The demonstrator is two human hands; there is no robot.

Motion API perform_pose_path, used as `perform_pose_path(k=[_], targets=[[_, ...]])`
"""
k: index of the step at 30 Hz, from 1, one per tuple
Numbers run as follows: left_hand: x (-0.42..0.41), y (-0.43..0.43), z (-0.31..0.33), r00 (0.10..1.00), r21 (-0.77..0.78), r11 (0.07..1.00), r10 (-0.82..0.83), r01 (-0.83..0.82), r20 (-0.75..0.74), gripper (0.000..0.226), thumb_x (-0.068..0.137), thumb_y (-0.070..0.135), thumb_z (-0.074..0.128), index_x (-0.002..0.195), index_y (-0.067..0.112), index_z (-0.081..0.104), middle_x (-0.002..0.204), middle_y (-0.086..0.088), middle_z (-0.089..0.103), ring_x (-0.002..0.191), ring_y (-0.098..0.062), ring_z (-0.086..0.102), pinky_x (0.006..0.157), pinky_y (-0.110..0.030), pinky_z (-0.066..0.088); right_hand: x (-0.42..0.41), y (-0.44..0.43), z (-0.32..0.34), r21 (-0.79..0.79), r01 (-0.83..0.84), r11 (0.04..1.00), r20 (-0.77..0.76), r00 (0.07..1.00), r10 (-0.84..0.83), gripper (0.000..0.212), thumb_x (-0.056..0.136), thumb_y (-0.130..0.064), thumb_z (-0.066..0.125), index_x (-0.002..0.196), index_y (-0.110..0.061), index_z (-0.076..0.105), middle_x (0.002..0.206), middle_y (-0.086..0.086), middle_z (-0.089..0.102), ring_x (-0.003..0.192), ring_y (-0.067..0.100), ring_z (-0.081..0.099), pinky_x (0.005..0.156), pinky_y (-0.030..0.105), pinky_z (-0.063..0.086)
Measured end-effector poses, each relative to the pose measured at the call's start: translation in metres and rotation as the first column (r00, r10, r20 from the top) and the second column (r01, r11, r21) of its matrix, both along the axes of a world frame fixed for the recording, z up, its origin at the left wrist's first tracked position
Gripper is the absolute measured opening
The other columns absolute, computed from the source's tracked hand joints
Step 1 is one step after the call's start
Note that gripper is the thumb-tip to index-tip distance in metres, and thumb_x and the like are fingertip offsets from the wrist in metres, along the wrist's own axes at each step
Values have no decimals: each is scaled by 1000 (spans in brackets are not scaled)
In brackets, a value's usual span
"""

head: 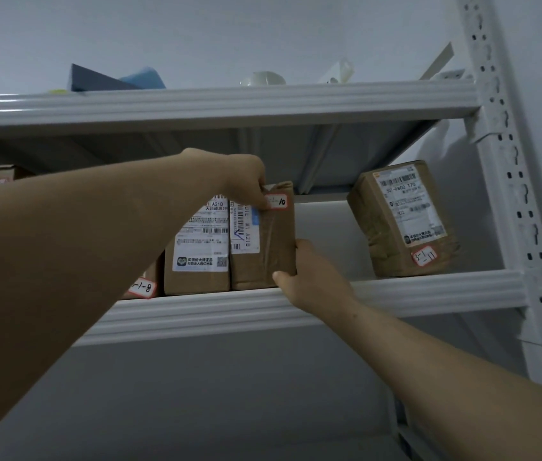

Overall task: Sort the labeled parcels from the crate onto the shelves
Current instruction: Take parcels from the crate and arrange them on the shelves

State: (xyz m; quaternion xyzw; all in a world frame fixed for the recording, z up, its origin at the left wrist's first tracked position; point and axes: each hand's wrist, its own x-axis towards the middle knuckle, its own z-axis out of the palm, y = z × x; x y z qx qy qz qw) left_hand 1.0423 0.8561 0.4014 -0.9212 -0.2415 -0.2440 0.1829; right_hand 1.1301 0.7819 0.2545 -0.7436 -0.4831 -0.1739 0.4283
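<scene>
Parcel 10 (pixel 269 254), its top pinched by the left hand (pixel 246 181), its lower corner gripped by the right hand (pixel 309 277), touched a neighbouring parcel (pixel 196 247).

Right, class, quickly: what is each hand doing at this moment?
Left hand: grips the top edge of the parcel marked 10.
Right hand: holds the same parcel at its lower right corner.

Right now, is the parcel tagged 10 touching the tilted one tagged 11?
Apart. The head view shows a bare stretch of shelf between the parcel tagged 10 and the tilted parcel tagged 11.
</scene>
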Motion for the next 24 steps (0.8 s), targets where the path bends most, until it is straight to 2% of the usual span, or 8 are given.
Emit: perform_pose_path(k=[4,9,11,15,18,20,22,24], targets=[[9,-11,-2,988,22,1000,1,-4,154,36,91,34,55,115,7,59,98,-5,59,87,-17,54,73,-29,41,6,-18,7,73,-1,997,-40,999,4,43,92,-24,53,132,-14,39,120,3,55,113,25,54,98,45,44],[37,-57,-15,847,165,943,-332,289,415,44,91,20,49,135,12,49,135,-8,51,121,-24,49,98,-35,39,59,-69,26,474,197,858,-5,975,-221,48,91,-17,54,137,-14,42,135,7,45,121,25,47,104,40,39],[56,-78,-22,844,51,938,-332,344,422,42,90,18,49,132,11,51,127,-6,53,111,-22,51,92,-31,40,85,-89,32,546,255,798,-98,965,-242,47,92,-14,53,137,-11,41,137,11,40,124,27,43,105,39,38],[99,-102,-41,847,-359,815,-270,454,458,8,94,16,48,89,15,53,103,-5,50,88,-20,49,87,-37,50,130,-115,32,424,393,816,-306,910,-280,58,92,-18,50,145,-5,30,146,17,35,132,32,37,104,39,35],[126,-107,-53,858,-584,641,-269,499,437,31,95,13,44,125,19,50,106,1,58,85,-16,54,82,-35,52,148,-124,29,324,363,874,-402,889,-220,51,92,-24,54,134,2,39,124,11,53,114,28,50,84,30,41],[136,-107,-59,856,-626,587,-299,513,421,57,95,13,48,144,28,25,125,0,53,100,-19,55,76,-34,50,151,-125,26,280,274,920,-432,892,-134,42,92,-29,58,124,-4,48,112,4,57,108,25,55,83,30,42],[139,-106,-63,862,-551,668,-316,499,397,85,92,8,54,151,29,-3,133,-6,48,107,-25,57,79,-36,54,153,-120,23,277,188,942,-393,917,-68,29,86,-30,65,109,-13,59,110,8,66,104,26,62,91,39,50],[133,-102,-64,874,-460,757,-308,465,377,94,90,3,57,150,22,-13,131,-15,51,104,-29,60,84,-39,55,147,-113,20,249,112,962,-308,951,-31,8,83,-27,68,87,-24,62,102,8,70,97,26,65,90,44,52]])
